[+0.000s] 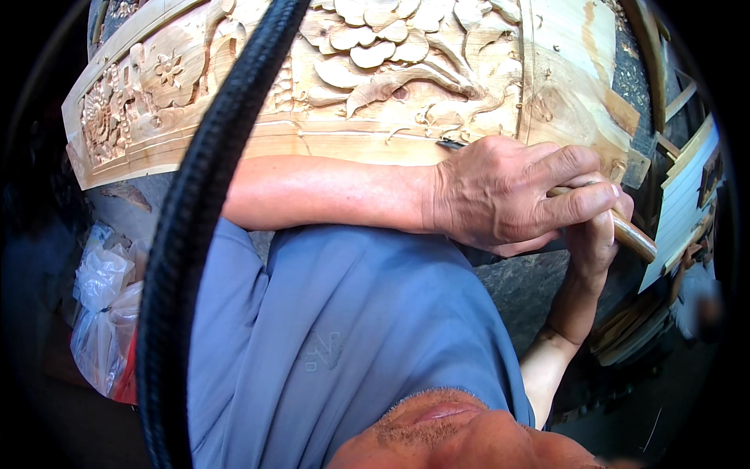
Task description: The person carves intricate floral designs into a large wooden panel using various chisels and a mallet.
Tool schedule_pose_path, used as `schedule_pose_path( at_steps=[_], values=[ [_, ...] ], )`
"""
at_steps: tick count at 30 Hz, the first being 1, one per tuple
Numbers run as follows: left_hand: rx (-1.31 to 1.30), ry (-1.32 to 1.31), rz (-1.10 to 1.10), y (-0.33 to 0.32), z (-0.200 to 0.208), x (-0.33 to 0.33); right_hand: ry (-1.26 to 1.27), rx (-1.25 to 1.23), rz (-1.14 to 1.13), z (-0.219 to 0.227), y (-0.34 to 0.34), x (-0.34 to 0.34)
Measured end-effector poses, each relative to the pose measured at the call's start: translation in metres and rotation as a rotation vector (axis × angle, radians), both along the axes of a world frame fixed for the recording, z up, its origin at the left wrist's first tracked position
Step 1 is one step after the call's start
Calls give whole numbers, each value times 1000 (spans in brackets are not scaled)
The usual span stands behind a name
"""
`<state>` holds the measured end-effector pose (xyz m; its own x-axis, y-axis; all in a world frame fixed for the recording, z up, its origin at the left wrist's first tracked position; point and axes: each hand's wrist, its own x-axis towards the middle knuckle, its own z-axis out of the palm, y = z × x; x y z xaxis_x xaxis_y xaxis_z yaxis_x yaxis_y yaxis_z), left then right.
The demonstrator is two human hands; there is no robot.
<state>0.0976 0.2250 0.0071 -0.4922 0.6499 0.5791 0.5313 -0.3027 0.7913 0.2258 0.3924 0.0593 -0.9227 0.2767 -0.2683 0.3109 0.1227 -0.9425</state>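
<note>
A carved wooden panel [391,117] lies across the far side, with flowers, petals and stems standing out in relief. My left forearm reaches across its near edge from the left. My left hand [519,191] is closed round a carving chisel with a brown wooden handle [634,238], whose end sticks out to the right. The chisel's dark metal tip [451,144] shows beyond the left hand, at the panel's plain lower border. Closed on the same handle, my right hand [595,234] is partly hidden behind the left one.
At the left hangs or stands a knotted clear plastic bag [105,305] with something red. Wooden boards [683,203] lean at the right. Wood chips [631,78] lie beside the panel's right end. A black strap [207,180] crosses the view.
</note>
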Motion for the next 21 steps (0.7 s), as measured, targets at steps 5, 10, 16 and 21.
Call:
schedule_pose_path(
  at_steps=[5, 10, 16, 21],
  values=[
    [-26, 28, 59, -6, 0, -2, 42, 47, 14, -4, -5, -14],
    [-17, 28, 71, -6, 2, -3, 30, 75, -45, -7, -5, -1],
    [11, 29, 38, 1, -1, 3, 87, 75, -45, -3, 9, 22],
    [41, -25, 41, 2, 0, 1, 65, 20, 71, 0, 15, 13]
  ],
)
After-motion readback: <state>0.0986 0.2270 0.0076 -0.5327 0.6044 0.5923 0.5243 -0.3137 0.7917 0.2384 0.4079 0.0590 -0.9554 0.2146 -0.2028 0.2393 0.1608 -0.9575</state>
